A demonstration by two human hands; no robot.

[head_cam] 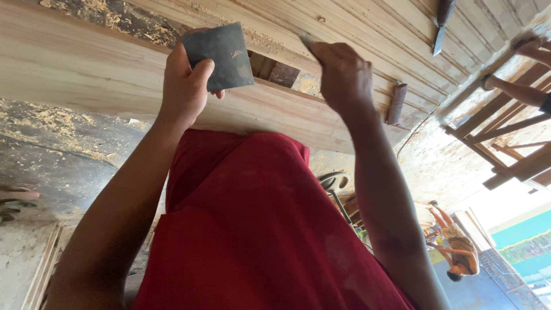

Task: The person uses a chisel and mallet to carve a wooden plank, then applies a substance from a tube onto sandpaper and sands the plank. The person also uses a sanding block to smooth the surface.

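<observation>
The sawdust-strewn workshop floor [69, 138] is lying under a long pale wooden plank frame [74, 69], and I am seeing a rectangular slot [274, 70] already cut through it, with chips lying around its edge. My left hand [185, 86] is pinching a flat dark grey square sheet [219, 54] just above that slot, while my right hand [343, 77] is closing around a thin dark tool [307, 41] whose tip I cannot make out; I am judging the slot opened but its edges not yet cleaned

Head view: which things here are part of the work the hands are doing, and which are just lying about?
In use:
- dark square sheet, pinched in the left hand
- thin tool, gripped in the right hand
- wooden plank under both hands

Lying about:
- brown cylinder on the boards
- blade at the top
- sawdust on the floor
</observation>
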